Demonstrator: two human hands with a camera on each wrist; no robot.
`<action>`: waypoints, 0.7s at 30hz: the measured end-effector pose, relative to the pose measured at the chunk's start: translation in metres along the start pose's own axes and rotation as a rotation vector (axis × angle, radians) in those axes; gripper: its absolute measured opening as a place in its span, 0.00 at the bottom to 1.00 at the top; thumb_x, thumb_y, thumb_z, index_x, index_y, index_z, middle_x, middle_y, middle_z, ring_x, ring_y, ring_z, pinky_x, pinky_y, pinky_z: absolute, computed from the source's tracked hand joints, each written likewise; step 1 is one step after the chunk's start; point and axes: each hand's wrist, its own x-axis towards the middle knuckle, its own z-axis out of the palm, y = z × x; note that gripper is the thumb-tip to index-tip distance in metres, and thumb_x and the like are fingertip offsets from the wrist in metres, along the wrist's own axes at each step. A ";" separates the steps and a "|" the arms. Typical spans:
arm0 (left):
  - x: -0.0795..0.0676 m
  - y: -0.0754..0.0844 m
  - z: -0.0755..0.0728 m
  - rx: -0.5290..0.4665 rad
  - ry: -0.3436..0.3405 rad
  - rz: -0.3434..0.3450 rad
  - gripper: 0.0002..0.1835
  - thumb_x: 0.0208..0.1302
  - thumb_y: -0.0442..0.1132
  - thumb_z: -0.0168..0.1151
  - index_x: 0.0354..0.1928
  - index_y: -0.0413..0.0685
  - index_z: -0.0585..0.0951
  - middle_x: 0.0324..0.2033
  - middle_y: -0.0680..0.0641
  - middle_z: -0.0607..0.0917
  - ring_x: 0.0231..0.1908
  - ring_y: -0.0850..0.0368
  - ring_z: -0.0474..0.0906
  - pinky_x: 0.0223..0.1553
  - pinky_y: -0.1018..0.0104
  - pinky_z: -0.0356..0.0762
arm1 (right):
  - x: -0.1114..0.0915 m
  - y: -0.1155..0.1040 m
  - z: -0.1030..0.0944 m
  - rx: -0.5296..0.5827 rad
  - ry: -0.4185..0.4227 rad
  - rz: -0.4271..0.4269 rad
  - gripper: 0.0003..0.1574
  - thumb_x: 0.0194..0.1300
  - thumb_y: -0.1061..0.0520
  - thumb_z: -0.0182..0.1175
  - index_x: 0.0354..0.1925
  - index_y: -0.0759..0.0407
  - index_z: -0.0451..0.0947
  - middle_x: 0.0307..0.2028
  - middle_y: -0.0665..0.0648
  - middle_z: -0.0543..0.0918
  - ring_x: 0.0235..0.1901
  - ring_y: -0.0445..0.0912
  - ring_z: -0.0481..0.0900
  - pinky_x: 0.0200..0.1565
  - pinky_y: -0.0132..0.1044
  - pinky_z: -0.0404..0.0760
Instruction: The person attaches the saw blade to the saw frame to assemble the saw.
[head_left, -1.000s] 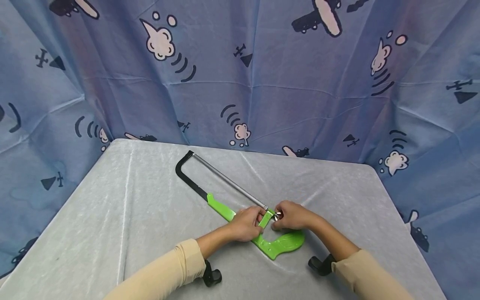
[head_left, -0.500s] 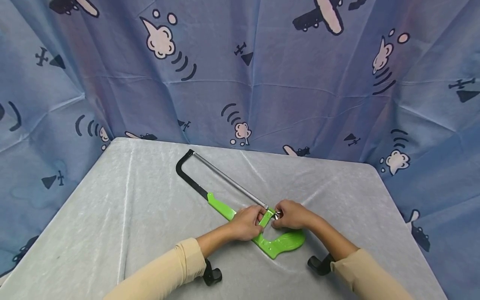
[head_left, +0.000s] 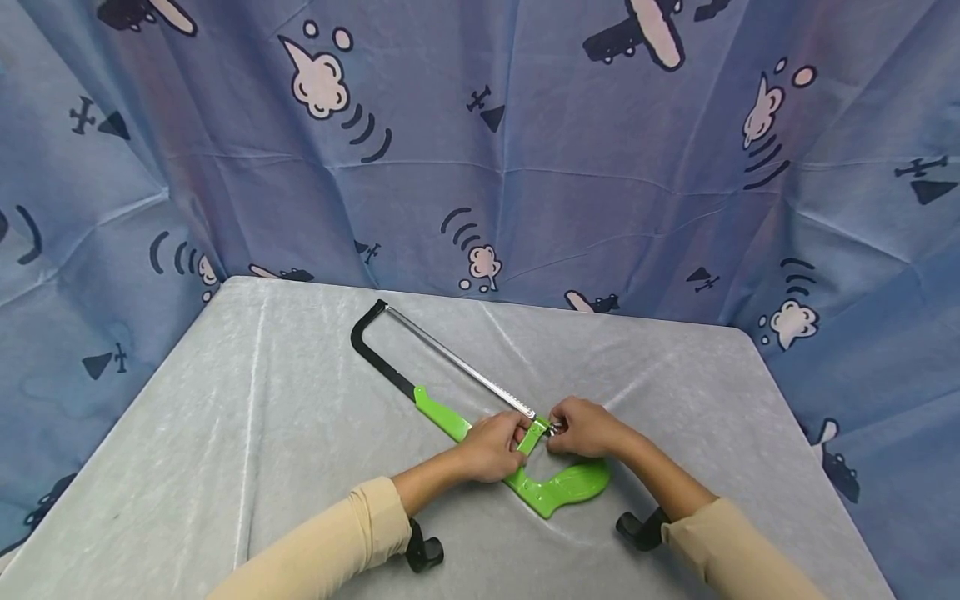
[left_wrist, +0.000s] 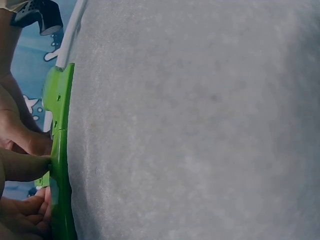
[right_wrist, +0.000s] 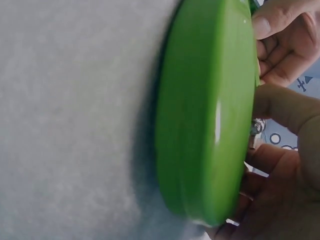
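Observation:
A hacksaw lies slantwise on the cloth-covered table, its black front bow at the far left and its green handle nearest me. My left hand grips the green frame beside the blade's near end. With thumb and fingers my right hand pinches the metal wing nut just behind the blade mount. The silver blade spans the frame. In the right wrist view the handle hides much of the fingers' work, and a bit of the wing nut shows between them.
Grey-white cloth covers the table. A blue patterned curtain hangs behind its far edge. Black wrist-camera mounts stick out below the left sleeve and the right sleeve.
The right fingers have shifted slightly at the wing nut. The blade's face has rolled a little and looks brighter near the mount. Left hand and frame stay in place.

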 end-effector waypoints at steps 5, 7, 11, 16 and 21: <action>0.000 0.001 -0.001 0.006 -0.004 -0.007 0.18 0.53 0.30 0.69 0.48 0.44 0.78 0.31 0.54 0.77 0.31 0.67 0.70 0.46 0.67 0.67 | 0.001 0.003 -0.005 0.086 -0.039 -0.031 0.08 0.50 0.63 0.66 0.24 0.58 0.74 0.18 0.46 0.70 0.20 0.40 0.67 0.24 0.33 0.65; 0.000 0.001 -0.001 0.006 -0.008 -0.008 0.18 0.53 0.31 0.69 0.48 0.43 0.78 0.31 0.54 0.77 0.31 0.67 0.71 0.47 0.67 0.67 | 0.001 0.005 -0.006 0.116 -0.055 -0.051 0.07 0.52 0.63 0.66 0.26 0.60 0.75 0.19 0.47 0.71 0.21 0.40 0.68 0.25 0.32 0.66; 0.001 -0.001 0.000 0.011 -0.007 -0.001 0.19 0.54 0.31 0.69 0.48 0.43 0.78 0.31 0.54 0.77 0.31 0.67 0.71 0.48 0.67 0.66 | 0.001 0.008 -0.009 0.139 -0.072 -0.079 0.08 0.53 0.63 0.67 0.27 0.61 0.76 0.20 0.47 0.71 0.22 0.40 0.68 0.26 0.31 0.67; 0.001 -0.002 0.001 0.012 -0.007 -0.001 0.18 0.54 0.31 0.69 0.48 0.43 0.78 0.31 0.55 0.76 0.31 0.67 0.70 0.47 0.67 0.66 | 0.000 0.011 -0.010 0.169 -0.079 -0.087 0.05 0.57 0.63 0.65 0.31 0.64 0.77 0.22 0.48 0.73 0.23 0.40 0.70 0.26 0.31 0.70; 0.001 -0.002 0.002 0.011 -0.007 -0.006 0.19 0.54 0.31 0.69 0.48 0.43 0.78 0.31 0.54 0.76 0.32 0.67 0.70 0.47 0.67 0.66 | -0.002 0.015 -0.013 0.252 -0.097 -0.093 0.06 0.62 0.64 0.61 0.36 0.68 0.78 0.25 0.52 0.76 0.25 0.42 0.72 0.28 0.32 0.72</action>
